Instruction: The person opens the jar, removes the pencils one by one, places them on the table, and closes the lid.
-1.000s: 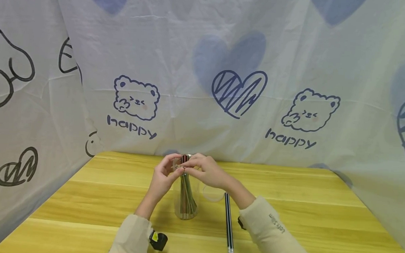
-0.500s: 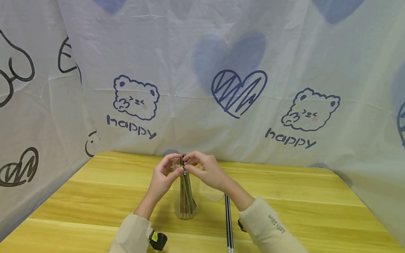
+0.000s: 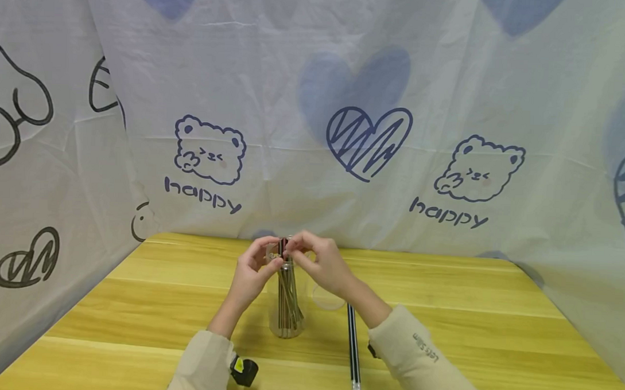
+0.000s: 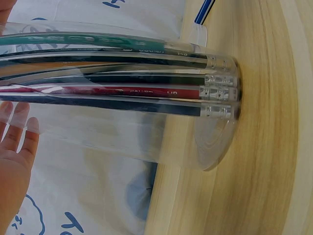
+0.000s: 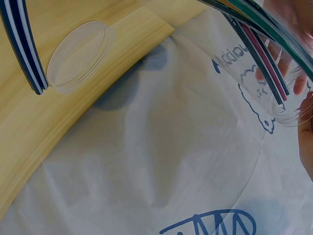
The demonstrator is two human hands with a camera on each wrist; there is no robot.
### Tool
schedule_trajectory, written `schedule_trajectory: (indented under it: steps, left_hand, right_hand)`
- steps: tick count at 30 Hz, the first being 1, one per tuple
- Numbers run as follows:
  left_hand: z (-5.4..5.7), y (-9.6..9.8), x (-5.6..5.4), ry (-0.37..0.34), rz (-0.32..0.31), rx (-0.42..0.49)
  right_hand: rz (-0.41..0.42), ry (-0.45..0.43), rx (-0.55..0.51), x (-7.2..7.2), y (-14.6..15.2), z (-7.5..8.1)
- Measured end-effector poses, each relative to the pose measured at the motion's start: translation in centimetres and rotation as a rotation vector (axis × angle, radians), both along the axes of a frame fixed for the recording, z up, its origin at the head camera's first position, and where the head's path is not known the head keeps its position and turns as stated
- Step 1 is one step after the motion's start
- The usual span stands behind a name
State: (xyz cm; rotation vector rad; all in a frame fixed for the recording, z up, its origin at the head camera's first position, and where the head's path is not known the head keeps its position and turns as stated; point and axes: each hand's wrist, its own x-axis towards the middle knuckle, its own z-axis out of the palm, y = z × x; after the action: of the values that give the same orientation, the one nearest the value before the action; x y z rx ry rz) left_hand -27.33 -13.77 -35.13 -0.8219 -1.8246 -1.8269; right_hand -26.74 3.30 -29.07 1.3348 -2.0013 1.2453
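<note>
A tall clear plastic jar (image 3: 274,300) stands upright on the table, with several pencils (image 3: 286,303) inside. In the left wrist view, silver eraser ends of green, red and dark pencils (image 4: 146,92) rest at the jar's bottom. My left hand (image 3: 250,267) grips the jar near its rim, thumb on the near side and fingers behind. My right hand (image 3: 322,264) is at the jar's mouth, where thumb and index fingertip pinch at the pencils' upper ends. Exactly which pencils it pinches is hidden by the fingers.
A round clear lid (image 5: 80,56) lies on the wooden table (image 3: 468,315) right of the jar. Two dark striped pencils (image 3: 353,351) lie side by side nearer the front. Behind the table hangs a white printed cloth (image 3: 292,183).
The right hand has risen slightly and shifted right at the jar's mouth. Pencils inside have shifted and their tops stand differently. The left hand and jar stay in place.
</note>
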Motion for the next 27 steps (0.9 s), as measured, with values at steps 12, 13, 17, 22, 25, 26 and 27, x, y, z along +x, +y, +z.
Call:
schedule_trajectory:
  steps: [12,13,17,22,25,26,27]
  left_hand:
    - [0.0,0.0,0.0,-0.003,0.005,-0.002]
    - [0.0,0.0,0.0,-0.004,0.004,-0.001]
    - [0.0,0.0,-0.1,-0.003,-0.001,-0.004]
    - [0.0,0.0,-0.1,-0.007,0.001,-0.010]
    - [0.1,0.0,0.0,-0.015,0.006,-0.011]
    - [0.1,0.0,0.1,-0.020,0.007,-0.012]
    - [0.1,-0.1,0.1,-0.024,0.010,-0.016]
  right_hand:
    - [-0.076,0.207,-0.177,-0.2,0.0,0.2]
    - [-0.077,0.208,-0.191,-0.3,0.1,0.3]
    - [-0.089,0.221,-0.262,-0.2,0.2,0.6]
    - [-0.127,0.263,-0.365,0.0,0.4,1.4]
    - [-0.153,0.289,-0.429,0.2,0.6,2.1]
    - [-0.162,0.298,-0.449,0.2,0.6,2.4]
    - [-0.165,0.303,-0.474,0.3,0.7,2.6]
